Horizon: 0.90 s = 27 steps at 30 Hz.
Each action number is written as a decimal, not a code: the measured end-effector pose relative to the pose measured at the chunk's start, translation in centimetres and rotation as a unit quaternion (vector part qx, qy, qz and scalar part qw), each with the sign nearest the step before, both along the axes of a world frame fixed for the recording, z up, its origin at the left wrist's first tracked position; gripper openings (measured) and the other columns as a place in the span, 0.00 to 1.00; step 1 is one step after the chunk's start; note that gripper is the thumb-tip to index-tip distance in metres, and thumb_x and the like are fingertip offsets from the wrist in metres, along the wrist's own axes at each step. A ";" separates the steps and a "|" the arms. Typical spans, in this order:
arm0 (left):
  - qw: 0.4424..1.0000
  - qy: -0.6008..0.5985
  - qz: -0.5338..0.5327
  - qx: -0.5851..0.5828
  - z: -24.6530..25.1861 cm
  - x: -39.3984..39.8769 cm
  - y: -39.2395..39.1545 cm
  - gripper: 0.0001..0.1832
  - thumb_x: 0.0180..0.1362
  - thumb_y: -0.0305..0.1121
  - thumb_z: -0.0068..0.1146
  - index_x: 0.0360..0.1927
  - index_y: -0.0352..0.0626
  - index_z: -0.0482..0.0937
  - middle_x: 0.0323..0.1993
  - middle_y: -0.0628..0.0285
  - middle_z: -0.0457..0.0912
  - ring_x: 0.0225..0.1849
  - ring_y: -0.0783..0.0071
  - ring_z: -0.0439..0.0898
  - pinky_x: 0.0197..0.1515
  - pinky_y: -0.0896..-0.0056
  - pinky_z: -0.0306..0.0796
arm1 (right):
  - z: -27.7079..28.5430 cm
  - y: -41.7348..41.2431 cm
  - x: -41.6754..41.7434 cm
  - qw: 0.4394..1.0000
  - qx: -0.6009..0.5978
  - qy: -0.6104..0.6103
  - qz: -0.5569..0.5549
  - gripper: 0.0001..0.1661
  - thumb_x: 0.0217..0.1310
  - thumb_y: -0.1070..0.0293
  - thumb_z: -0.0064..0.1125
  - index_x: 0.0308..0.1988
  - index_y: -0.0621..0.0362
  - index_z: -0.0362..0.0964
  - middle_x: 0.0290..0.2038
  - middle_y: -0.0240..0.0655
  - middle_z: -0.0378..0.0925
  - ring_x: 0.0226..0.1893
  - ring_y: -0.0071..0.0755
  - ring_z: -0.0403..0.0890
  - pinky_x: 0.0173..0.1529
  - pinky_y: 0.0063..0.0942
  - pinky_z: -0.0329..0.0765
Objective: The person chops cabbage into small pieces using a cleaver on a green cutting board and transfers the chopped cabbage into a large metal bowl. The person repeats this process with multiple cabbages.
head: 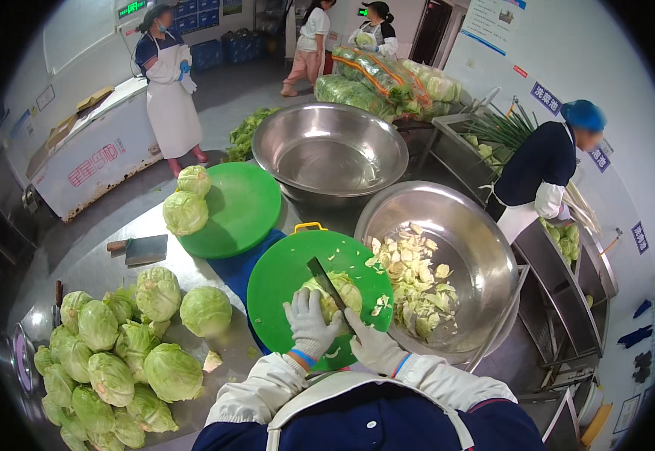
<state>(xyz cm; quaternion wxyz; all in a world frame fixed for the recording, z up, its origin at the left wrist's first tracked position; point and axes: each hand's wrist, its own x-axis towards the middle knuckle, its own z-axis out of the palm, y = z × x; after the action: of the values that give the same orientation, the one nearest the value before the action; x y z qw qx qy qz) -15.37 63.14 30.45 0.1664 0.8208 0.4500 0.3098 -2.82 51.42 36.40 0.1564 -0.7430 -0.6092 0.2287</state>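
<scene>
On a round green cutting board [271, 299] lies a pale green cabbage [345, 288]. My left hand [309, 320], in a white knit glove, rests on the near left side of the cabbage. In my gloved right hand [371, 339] is a knife with a broad dark blade [323, 279], held across the top of the cabbage. How deep the blade sits cannot be told. Small cabbage scraps lie about the board. Right beside it, a large steel basin [474, 270] holds cut cabbage pieces [412, 270].
Many whole cabbages [111, 377] are piled on the steel table [231, 389] at left. A cleaver [147, 250] lies behind them. A second green board [243, 208] bears two cabbages. Another steel basin [327, 152] stands beyond. One person [536, 163] works at sinks on the right; others stand farther back.
</scene>
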 end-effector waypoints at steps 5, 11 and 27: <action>0.999 0.014 -0.030 0.015 -0.4 0.0 0.8 0.38 0.45 0.51 0.66 0.58 0.44 0.69 0.59 0.47 0.68 0.65 0.48 0.63 0.64 0.34 0.52 | 7.9 1.9 -0.4 0.987 -0.135 0.083 -0.021 0.44 0.62 0.65 0.45 0.74 0.46 0.38 0.34 0.62 0.78 0.34 0.64 0.82 0.42 0.55 0.77; 0.997 -0.014 -0.015 -0.076 0.7 0.5 3.3 0.36 0.48 0.49 0.66 0.56 0.38 0.70 0.56 0.45 0.72 0.59 0.47 0.69 0.60 0.49 0.62 | 9.6 -1.2 0.7 0.985 -0.167 0.041 0.018 0.45 0.62 0.67 0.45 0.74 0.50 0.37 0.27 0.59 0.77 0.24 0.58 0.80 0.35 0.49 0.76; 0.984 0.027 -0.016 -0.173 2.2 -0.9 7.0 0.31 0.55 0.51 0.61 0.53 0.35 0.72 0.51 0.44 0.75 0.53 0.45 0.74 0.55 0.51 0.69 | 9.2 3.8 1.0 0.974 -0.196 0.077 0.078 0.47 0.61 0.70 0.42 0.75 0.45 0.33 0.32 0.60 0.78 0.32 0.62 0.81 0.41 0.51 0.75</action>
<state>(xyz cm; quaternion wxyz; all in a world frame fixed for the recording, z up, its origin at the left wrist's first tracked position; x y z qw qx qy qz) -16.29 70.18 32.62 0.2986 0.7951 0.4876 0.2021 -1.80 55.22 45.59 0.0354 -0.6894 -0.5951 0.4115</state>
